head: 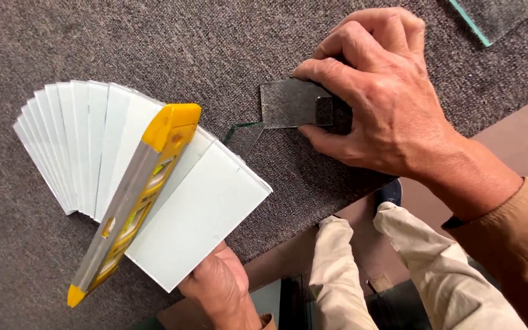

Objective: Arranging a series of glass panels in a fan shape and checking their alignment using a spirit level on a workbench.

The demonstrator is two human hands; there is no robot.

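Right hand [386, 107]: fingers curled, thumb and fingertips pinching small clear glass rectangle [294, 104], pressing it flat on the carpet; sits at 1 o'clock of frame centre.
Left hand [218, 287]: closed grip from below on the near corner of a fanned stack, at 6 o'clock; only palm and wrist show.
Carpet surface [215, 43]: grey-brown looped pile, covers most of the frame, everything lies on it.
Fanned stack [93, 140]: white glass or tile pieces spread like a hand of cards, at 9 o'clock of centre; the frontmost piece is the widest one showing.
Level-like tool [135, 198]: yellow ends, grey metal body, lies diagonally across the fan, upper end at 1 o'clock, lower tip at 7 o'clock past the fan's edge.
Trouser legs [398, 269]: beige, at 5 o'clock, below the table edge.
Glass sheet corner [490, 18]: green-edged, at 1 o'clock far corner, well apart from the hands.
Glass offcut [244, 137]: small triangular sliver, green edge, between the fan and the glass rectangle, touching the rectangle's lower-left corner.
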